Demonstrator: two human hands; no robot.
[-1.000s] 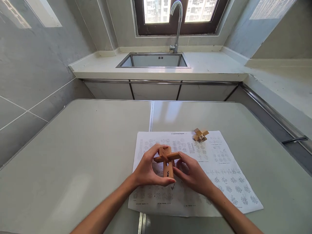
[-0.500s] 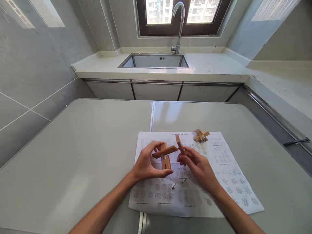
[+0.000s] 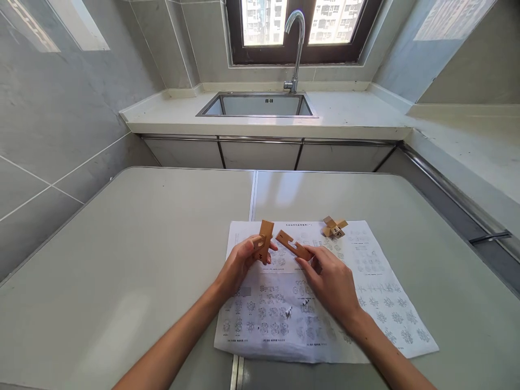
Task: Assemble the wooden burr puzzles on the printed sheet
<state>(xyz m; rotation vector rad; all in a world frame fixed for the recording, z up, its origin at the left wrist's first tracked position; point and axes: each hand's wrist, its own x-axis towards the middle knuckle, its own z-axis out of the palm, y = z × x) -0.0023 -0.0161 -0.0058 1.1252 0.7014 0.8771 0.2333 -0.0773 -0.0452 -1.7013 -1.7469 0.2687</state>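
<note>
Above the printed sheet (image 3: 260, 338), my left hand (image 3: 242, 262) is closed on joined wooden puzzle pieces (image 3: 265, 241); a broad flat side with a small dark mark faces me, and the fingers cover the rest. A short gap to the right, my right hand (image 3: 331, 276) pinches one end of a notched wooden puzzle piece (image 3: 293, 245). That piece slants up to the left, its notch on the upper edge and a small mark near its far tip. The two wooden parts do not touch.
Several wooden pieces, joined into a cross-like burr (image 3: 335, 227), rest on the sheet's upper right. Two small torn spots show in the paper. Beneath lies a pale folding table (image 3: 122, 244) with a centre seam. Behind it are a counter, a sink (image 3: 260, 104) and a tap (image 3: 298, 49).
My left hand has turned the joined pieces, so a flat side now shows upright. My right hand has tipped its piece leftward, bringing the notch into view.
</note>
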